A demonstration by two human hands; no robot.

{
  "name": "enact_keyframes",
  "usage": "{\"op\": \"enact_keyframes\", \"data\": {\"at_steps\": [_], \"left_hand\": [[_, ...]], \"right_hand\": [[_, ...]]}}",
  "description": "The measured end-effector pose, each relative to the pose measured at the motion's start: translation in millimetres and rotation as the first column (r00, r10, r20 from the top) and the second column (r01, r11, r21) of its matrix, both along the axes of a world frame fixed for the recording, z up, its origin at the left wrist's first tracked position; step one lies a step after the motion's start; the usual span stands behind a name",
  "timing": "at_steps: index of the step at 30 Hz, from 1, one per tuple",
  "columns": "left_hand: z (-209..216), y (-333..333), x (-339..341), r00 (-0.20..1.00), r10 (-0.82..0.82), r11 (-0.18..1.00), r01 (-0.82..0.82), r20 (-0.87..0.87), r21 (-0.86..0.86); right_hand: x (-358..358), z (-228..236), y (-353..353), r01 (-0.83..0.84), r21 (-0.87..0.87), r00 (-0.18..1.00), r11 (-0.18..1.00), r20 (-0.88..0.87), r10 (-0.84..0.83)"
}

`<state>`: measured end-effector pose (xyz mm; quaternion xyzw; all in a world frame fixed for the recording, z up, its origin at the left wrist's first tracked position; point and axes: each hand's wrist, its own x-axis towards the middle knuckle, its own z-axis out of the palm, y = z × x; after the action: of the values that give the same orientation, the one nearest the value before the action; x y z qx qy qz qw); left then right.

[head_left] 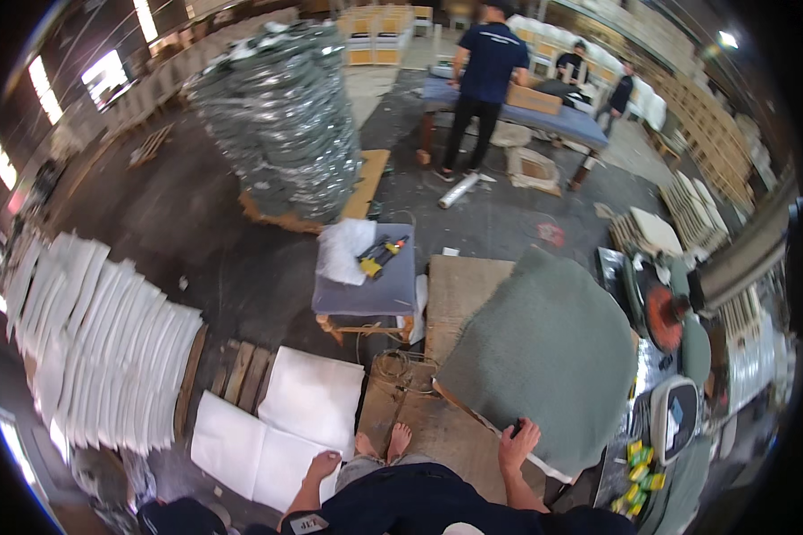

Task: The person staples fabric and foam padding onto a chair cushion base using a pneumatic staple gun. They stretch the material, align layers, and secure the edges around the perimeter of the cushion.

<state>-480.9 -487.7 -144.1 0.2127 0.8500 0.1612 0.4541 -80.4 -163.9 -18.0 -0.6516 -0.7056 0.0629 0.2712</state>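
A large grey-green fabric piece [544, 357], roughly square with a pale lower edge, lies to my front right. My right hand [519, 446] is at its near edge, closed on a small black object [516, 429] whose kind I cannot make out. White flat sheets [312, 392] lie to my left, partly overlapping. Close above their near right part is my left hand [324, 464], its fingers curled together; whatever they may hold is hidden. My bare feet stand on brown boards [385, 406] between the sheets and the fabric.
A low padded stool [366, 290] ahead bears a yellow-black power tool [382, 257] and white wadding [346, 241]. White pads [116, 348] are stacked far left; a tall plastic-wrapped stack [281, 125] stands beyond. At right are a post [749, 245] and small yellow-green boxes [638, 473]. People work at a blue table [544, 118].
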Motion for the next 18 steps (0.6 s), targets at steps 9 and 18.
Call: {"op": "enact_keyframes", "data": {"at_steps": [9,18], "left_hand": [[-10,-49,8,0.992,0.087,0.988,-0.074,0.092,-0.135],[-17,-1,-20,0.979,-0.167,0.986,0.168,-0.114,-0.004]], "right_hand": [[-9,9,-5,0.015,-0.046,1.0,0.999,0.016,-0.014],[-13,1,-4,-0.013,-0.017,0.998,1.0,0.056,0.014]]}}
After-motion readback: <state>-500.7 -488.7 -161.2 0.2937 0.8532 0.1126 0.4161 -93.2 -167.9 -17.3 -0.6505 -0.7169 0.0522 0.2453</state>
